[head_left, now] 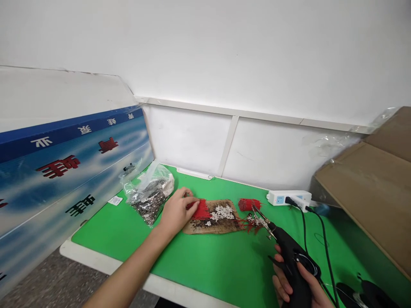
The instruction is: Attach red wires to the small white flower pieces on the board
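My left hand [180, 209] rests at the left end of a row of red wires [201, 209], its thumb and fingertips closed together at the wires. The wires lie on a scorched brown board [192, 227], with small silvery metal parts [222, 212] at their right ends. My right hand [282, 273] is wrapped round a black soldering gun [290, 252], whose metal tip points up and left. That tip is near a bundle of red wires [248, 204] and a loose pile of wires with metal parts [255, 220].
A clear plastic bag of metal parts [150, 199] lies at the left, near a small white label [115, 200]. A white power strip [289, 198] with black plugs and cables is at the right. Cardboard boxes [369, 188] border the right side; black spools [362, 295] sit lower right.
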A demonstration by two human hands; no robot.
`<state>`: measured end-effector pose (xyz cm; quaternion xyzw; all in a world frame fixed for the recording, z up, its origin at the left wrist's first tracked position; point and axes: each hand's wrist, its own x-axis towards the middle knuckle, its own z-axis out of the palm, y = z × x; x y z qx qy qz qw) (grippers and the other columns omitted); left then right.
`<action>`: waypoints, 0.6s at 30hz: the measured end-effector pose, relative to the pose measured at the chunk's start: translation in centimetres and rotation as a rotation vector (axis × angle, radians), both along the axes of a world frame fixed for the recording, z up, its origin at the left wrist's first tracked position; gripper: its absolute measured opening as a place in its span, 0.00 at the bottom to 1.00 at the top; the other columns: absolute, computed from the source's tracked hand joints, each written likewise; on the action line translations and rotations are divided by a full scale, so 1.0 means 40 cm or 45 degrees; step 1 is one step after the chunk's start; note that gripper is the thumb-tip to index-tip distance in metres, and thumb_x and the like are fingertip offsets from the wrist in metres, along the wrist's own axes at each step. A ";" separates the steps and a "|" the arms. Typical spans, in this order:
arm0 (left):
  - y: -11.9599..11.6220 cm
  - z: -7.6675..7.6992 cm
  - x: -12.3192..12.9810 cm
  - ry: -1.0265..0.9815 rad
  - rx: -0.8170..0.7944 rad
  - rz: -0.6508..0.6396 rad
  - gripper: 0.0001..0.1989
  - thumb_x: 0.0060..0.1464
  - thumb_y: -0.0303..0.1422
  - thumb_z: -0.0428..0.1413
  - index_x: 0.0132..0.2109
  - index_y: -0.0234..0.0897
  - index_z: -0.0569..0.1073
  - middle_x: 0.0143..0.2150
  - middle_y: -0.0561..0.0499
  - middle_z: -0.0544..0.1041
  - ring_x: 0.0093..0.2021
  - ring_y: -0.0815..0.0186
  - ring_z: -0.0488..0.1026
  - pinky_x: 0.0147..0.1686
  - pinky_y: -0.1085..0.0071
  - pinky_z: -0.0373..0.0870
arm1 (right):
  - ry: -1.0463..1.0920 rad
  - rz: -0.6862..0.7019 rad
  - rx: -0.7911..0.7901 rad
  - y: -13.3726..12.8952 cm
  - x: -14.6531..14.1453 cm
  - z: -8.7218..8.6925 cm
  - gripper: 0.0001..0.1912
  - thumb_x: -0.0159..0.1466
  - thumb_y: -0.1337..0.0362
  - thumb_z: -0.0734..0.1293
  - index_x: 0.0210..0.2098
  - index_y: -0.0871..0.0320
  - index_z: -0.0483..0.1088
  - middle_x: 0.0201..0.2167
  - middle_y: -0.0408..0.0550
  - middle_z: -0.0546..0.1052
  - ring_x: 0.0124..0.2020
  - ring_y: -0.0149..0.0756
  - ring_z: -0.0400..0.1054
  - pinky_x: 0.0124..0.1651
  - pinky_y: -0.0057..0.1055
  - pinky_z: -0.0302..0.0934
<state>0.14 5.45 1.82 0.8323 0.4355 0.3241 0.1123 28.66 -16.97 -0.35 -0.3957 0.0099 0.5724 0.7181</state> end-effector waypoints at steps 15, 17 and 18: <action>-0.113 -0.039 -0.007 0.053 -0.189 -0.197 0.08 0.66 0.35 0.54 0.43 0.42 0.78 0.41 0.54 0.76 0.44 0.64 0.68 0.40 0.68 0.60 | -0.113 -0.090 -0.046 0.006 -0.022 0.035 0.26 0.60 0.55 0.73 0.55 0.59 0.74 0.40 0.48 0.73 0.23 0.26 0.52 0.20 0.26 0.58; -0.115 -0.041 -0.011 0.058 -0.226 -0.190 0.08 0.67 0.35 0.54 0.43 0.42 0.78 0.41 0.53 0.75 0.44 0.64 0.68 0.40 0.68 0.60 | -0.116 -0.098 -0.055 0.004 -0.022 0.034 0.26 0.60 0.56 0.73 0.56 0.59 0.74 0.42 0.49 0.73 0.23 0.26 0.52 0.20 0.26 0.58; -0.117 -0.042 -0.014 0.059 -0.238 -0.182 0.09 0.67 0.36 0.53 0.43 0.42 0.78 0.41 0.53 0.75 0.43 0.64 0.68 0.40 0.68 0.60 | -0.122 -0.099 -0.060 0.003 -0.022 0.033 0.26 0.60 0.56 0.73 0.56 0.59 0.74 0.42 0.49 0.73 0.24 0.26 0.52 0.20 0.26 0.58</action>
